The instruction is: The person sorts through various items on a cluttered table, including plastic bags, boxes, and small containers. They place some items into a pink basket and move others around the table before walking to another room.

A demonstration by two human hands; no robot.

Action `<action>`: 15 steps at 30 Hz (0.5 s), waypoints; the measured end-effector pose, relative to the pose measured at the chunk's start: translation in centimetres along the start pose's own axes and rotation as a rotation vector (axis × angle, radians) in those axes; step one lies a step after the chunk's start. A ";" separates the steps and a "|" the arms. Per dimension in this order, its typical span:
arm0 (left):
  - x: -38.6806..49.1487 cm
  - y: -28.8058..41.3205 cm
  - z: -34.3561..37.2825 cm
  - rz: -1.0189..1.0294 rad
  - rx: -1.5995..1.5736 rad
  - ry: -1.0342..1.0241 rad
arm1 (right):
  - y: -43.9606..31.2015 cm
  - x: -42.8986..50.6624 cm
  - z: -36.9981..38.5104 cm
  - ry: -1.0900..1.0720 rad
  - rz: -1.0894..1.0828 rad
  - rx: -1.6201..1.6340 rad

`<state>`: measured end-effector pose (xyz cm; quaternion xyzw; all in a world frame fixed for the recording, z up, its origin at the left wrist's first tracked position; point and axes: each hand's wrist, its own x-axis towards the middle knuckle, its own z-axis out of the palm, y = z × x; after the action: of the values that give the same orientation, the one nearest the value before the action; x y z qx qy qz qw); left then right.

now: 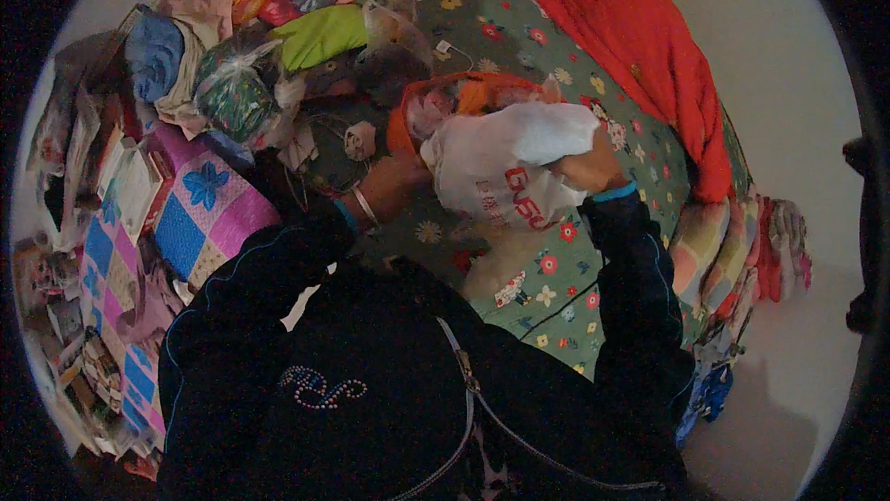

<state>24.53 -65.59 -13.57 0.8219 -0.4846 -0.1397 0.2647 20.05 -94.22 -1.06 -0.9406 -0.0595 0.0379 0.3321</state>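
A white plastic bag (480, 164) with red printing is stretched between my two hands, above a floral green bedsheet. My right hand (596, 166) grips its right side, where the plastic bunches up over the fingers. At the bag's left edge is my left hand (393, 188), its fingertips partly hidden and closed against the plastic. Just behind the bag lies an orange-red bag or container (400, 125) with a pinkish bundle (427, 114) and an orange item (473, 94) in it. What the white bag contains cannot be made out.
Left of my hands sit a knotted clear plastic bag (236, 98), a lime-green cloth (323, 35) and folded blue fabric (153, 56). A white cable (455, 50) lies on the green floral sheet (556, 320). Red cloth (646, 49) runs along the right, near folded blankets (702, 244).
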 end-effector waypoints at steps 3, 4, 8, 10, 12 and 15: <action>-0.4 -0.7 1.3 0.188 -0.091 0.065 | 1.6 2.2 2.1 0.074 -0.201 -0.203; -0.3 -1.1 1.7 0.119 -0.095 0.034 | 2.1 2.4 3.2 0.156 -0.220 -0.266; 0.5 -1.7 2.4 0.168 -0.276 0.204 | 2.2 3.2 7.0 0.450 -0.094 -0.365; 0.8 -1.7 1.8 0.139 -0.597 0.210 | 0.8 3.3 6.6 0.494 -0.121 -0.281; 0.8 -1.6 0.7 0.126 -0.572 0.165 | -1.4 3.2 4.8 0.446 -0.121 -0.197; 0.0 -1.5 -1.0 0.143 -0.227 0.107 | -5.0 2.8 0.9 0.240 -0.250 -0.172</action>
<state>26.07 -64.76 -13.62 0.7565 -0.5081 -0.1304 0.3907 22.27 -89.43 1.34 -0.9486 -0.1390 -0.1212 0.2571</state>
